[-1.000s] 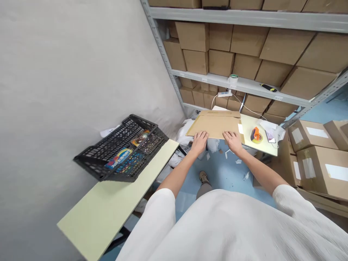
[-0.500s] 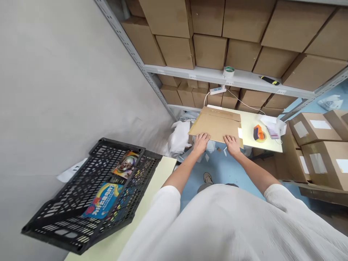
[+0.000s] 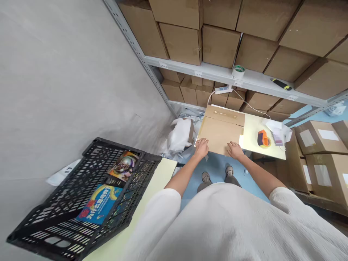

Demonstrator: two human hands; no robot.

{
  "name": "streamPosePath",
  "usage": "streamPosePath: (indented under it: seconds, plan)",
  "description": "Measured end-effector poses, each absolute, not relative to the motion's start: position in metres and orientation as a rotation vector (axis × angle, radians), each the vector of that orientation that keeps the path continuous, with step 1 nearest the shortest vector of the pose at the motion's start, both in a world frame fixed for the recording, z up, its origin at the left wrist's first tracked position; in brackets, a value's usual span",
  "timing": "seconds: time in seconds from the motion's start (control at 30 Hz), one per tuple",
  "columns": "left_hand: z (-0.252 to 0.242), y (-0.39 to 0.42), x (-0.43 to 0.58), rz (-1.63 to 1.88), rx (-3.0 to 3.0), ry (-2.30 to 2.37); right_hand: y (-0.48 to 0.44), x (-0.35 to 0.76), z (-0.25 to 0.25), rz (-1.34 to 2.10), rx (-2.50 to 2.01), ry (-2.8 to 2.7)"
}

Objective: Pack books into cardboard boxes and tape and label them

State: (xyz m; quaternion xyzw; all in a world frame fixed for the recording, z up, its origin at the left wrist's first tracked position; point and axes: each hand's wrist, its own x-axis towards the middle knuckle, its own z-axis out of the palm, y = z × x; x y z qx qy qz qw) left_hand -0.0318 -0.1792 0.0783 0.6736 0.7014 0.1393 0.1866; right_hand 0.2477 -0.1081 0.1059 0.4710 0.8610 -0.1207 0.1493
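A flattened brown cardboard box [image 3: 221,128] lies on a pale yellow table [image 3: 254,130] ahead of me. My left hand [image 3: 202,146] holds its near left corner, fingers curled over the edge. My right hand [image 3: 234,149] grips the near edge further right. The near edge of the cardboard overhangs the table's front. Both of my arms reach forward from white sleeves.
An orange tape dispenser [image 3: 262,138] and papers sit on the table to the right. A black plastic crate [image 3: 84,197] with colourful boxes rests on a second table at my left. Shelves of cardboard boxes [image 3: 217,43] stand behind, taped boxes [image 3: 318,156] at the right, crumpled plastic [image 3: 179,137] on the floor.
My view has swung left and closer, so the crate looms larger. Both hands have gone from lying flat on the cardboard to gripping its near edge, and the cardboard has turned slightly.
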Motion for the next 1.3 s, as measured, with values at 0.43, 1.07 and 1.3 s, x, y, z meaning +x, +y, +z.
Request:
streamPosePath:
  seconds: [0.43, 1.07, 1.3]
  plan:
    - [0.058, -0.112, 0.002, 0.356, 1.535, 2.138, 0.077, 0.25, 0.098, -0.473, 1.354, 2.515]
    - [0.022, -0.094, 0.115, 0.286, 0.651, 2.356, 0.274, 0.201, 0.026, -0.514, 1.066, 2.646]
    - [0.019, -0.083, 0.121, 0.381, 0.416, 2.347, 0.291, 0.187, 0.011, -0.589, 1.152, 2.655]
